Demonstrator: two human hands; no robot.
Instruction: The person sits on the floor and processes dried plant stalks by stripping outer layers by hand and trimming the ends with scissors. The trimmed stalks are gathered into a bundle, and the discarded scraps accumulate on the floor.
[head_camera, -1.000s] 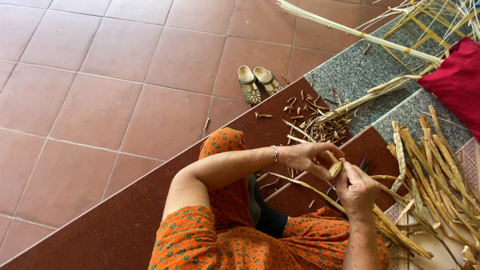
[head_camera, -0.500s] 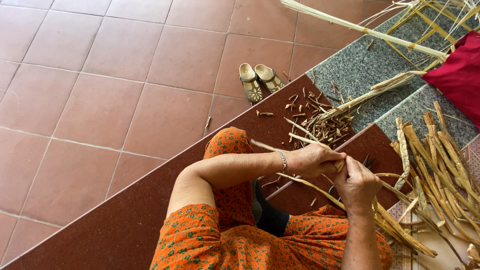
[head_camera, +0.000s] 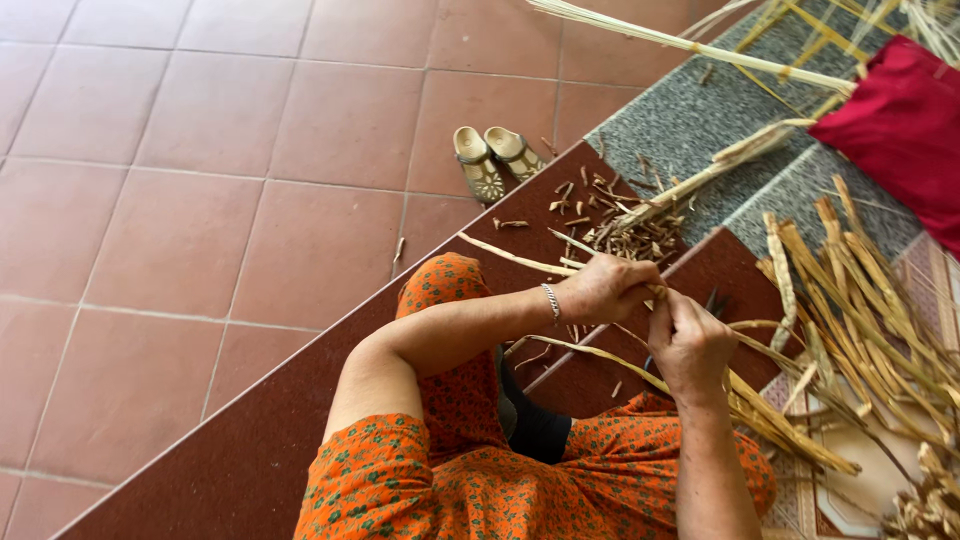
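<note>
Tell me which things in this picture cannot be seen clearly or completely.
Head view, the only one:
- Dark tool behind the right hand: mostly hidden by the hand, kind unclear.
- Pale dried plant strip: its held part is covered by the left hand.
- Red cloth: cut off by the right edge.
- Pile of dried yellow strips: runs past the lower right edge.

Dry strips (head_camera: 860, 300) are crowding the right; scraps (head_camera: 625, 215) and sandals (head_camera: 497, 160) are lying ahead; the tiled floor (head_camera: 200, 230) is lying open leftward.
</note>
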